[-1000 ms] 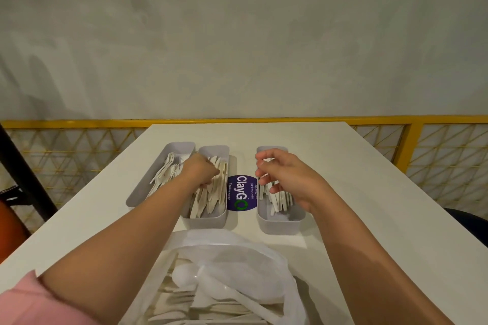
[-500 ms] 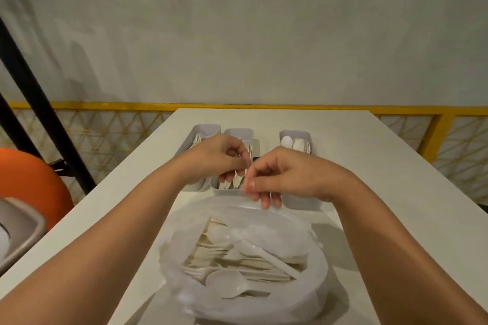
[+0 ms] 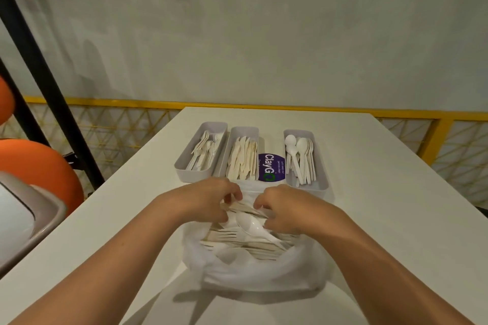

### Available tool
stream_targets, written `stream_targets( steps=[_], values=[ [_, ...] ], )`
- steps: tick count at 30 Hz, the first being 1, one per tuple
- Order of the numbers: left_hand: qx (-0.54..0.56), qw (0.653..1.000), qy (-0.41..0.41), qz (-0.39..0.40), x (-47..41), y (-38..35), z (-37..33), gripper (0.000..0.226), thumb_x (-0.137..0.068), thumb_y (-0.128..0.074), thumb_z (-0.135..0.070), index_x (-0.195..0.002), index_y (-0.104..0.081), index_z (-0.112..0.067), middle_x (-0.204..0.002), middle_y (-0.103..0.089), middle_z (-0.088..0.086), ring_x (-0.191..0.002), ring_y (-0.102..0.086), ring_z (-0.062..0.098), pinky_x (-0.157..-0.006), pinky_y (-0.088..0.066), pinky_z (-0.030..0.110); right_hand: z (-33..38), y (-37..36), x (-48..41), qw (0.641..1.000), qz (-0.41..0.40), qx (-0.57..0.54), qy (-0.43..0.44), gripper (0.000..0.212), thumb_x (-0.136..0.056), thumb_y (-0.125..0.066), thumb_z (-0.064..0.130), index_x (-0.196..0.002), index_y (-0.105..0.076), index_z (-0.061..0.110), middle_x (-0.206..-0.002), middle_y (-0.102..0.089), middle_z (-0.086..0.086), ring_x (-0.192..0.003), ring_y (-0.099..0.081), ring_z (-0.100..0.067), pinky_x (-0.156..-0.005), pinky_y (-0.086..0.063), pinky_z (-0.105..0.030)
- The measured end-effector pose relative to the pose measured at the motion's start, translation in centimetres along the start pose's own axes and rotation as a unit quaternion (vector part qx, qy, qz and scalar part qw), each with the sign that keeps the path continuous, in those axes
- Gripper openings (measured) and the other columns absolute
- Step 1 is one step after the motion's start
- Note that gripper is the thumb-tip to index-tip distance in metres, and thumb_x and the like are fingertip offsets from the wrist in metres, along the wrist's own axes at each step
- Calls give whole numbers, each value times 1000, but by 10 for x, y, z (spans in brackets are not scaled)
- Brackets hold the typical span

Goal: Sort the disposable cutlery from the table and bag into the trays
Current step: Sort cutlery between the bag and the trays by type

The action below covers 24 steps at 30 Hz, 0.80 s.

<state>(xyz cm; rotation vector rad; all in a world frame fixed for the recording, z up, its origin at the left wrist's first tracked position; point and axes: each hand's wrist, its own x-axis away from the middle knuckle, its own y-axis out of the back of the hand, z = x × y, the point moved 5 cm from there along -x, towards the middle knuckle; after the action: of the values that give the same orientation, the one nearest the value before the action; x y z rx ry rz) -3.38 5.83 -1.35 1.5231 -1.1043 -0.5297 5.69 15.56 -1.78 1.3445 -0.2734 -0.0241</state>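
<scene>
A clear plastic bag (image 3: 253, 274) full of mixed white and beige cutlery lies open on the white table (image 3: 383, 219). My left hand (image 3: 208, 200) and my right hand (image 3: 280, 208) are both inside its far end, fingers curled among the pieces; whether either grips a piece is unclear. A white spoon (image 3: 253, 227) lies on top between them. Behind stand three grey trays: the left tray (image 3: 200, 155) holds forks, the middle tray (image 3: 243, 155) knives, the right tray (image 3: 306, 161) spoons.
A purple ClayGo sticker (image 3: 270, 167) lies between the middle and right trays. A yellow railing (image 3: 449, 124) runs behind the table. An orange chair (image 3: 34, 169) and a grey bin (image 3: 29, 221) stand at the left, beside a black post.
Both hands left the trays, met above the bag's mouth, then dropped into the bag. The view tilted down and closer.
</scene>
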Motion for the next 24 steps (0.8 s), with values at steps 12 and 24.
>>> stream_targets(
  steps=[12,24],
  values=[
    [52,998,31,-28,-1,-10,8,51,-86,-50,-4,-130,-39,-26,-129,-48,-3,-107,-51,18,-86,-46,29,-2,-12,-7,999,-43,-30,9,41,-93,-42,8,-133,-45,14,-127,-45,-5,-115,-47,-24,-90,-41,-31],
    [32,999,25,-3,-12,-16,15,49,-85,-61,-30,-129,-44,-20,-122,-36,-2,-123,-32,16,-103,-36,32,-18,-2,-9,974,-150,-168,13,21,-94,-50,26,-76,-47,16,-69,-47,5,-65,-44,-13,-60,-38,-26]
  ],
)
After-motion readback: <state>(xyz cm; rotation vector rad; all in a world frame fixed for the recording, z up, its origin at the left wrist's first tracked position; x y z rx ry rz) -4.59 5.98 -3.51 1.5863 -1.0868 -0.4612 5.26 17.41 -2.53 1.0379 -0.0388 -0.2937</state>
